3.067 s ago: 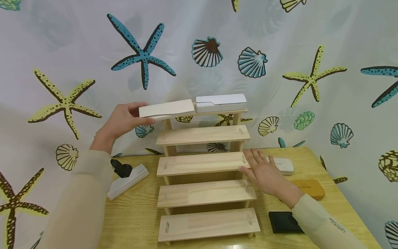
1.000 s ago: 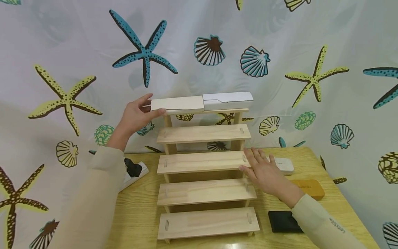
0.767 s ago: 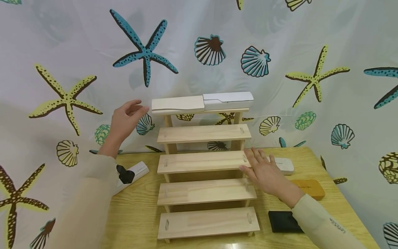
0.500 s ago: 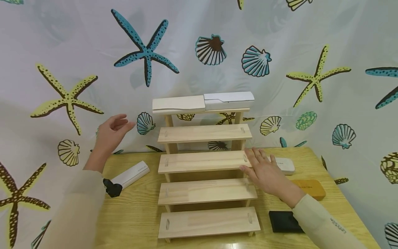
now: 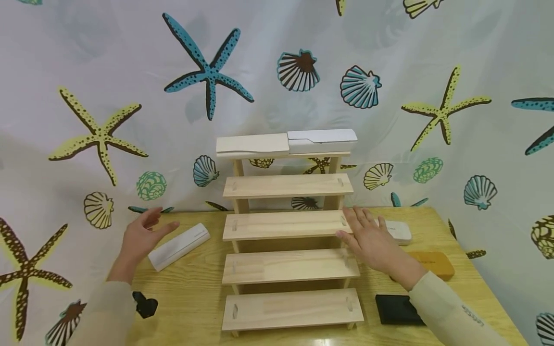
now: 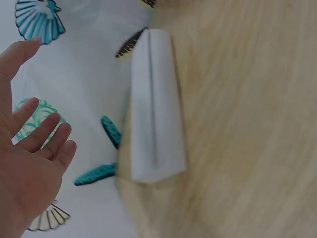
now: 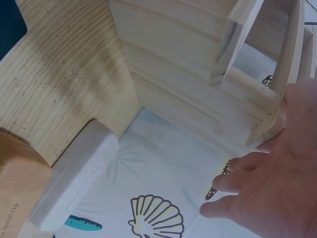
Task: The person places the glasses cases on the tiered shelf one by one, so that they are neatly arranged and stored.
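Note:
My left hand point(image 5: 140, 240) hovers over the left of the table, fingers apart, thumb pointing toward a long white case point(image 5: 179, 246). The left wrist view shows that palm point(image 6: 29, 178) with nothing in it, beside the white case point(image 6: 161, 106). On the right, my right hand point(image 5: 373, 240) rests against the right end of the middle shelf point(image 5: 281, 225) of a stepped wooden rack, fingers extended. In the right wrist view, the right hand point(image 7: 277, 183) touches the rack's side. A cream case point(image 5: 252, 144) and a white case point(image 5: 322, 141) lie end to end on the top shelf.
Right of the rack lie a whitish case point(image 5: 398, 232), an orange-tan case point(image 5: 433, 264) and a black case point(image 5: 398, 309), partly behind my right forearm. A curtain point(image 5: 277, 115) printed with starfish and shells hangs behind the table point(image 5: 186, 298).
My left hand slid the cream case right onto the top shelf against the white one, let go, then came down and left to the long white case. The right hand kept its place.

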Demonstrator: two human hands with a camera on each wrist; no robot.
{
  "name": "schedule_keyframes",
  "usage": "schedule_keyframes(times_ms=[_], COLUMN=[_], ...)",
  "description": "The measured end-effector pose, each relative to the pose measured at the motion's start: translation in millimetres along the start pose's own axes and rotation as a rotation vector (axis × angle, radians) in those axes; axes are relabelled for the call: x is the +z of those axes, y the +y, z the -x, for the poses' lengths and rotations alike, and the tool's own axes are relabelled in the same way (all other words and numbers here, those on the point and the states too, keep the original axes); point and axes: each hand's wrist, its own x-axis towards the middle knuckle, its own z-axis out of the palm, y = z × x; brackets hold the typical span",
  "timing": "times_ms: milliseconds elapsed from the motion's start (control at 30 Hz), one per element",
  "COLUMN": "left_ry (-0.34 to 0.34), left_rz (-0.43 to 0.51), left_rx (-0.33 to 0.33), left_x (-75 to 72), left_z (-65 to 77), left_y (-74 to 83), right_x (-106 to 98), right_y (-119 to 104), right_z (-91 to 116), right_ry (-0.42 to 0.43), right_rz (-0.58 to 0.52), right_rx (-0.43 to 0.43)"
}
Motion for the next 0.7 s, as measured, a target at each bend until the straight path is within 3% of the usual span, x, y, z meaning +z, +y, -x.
schedule_keyframes(times_ms=[367, 700], left_ry=[-0.07, -0.071], left_rz=[-0.015, -0.077], left_rx=[-0.139, -0.2], left_x=[15.6, 22.3], left_z=[20.2, 23.3], left_y=[-48.5, -68.1], right_x=[1, 1], right_y=[1, 3], right_z=[0, 0], right_ry=[0.001, 0.01], right_rz=[0.001, 0.003], right_rx=[-0.002, -0.001])
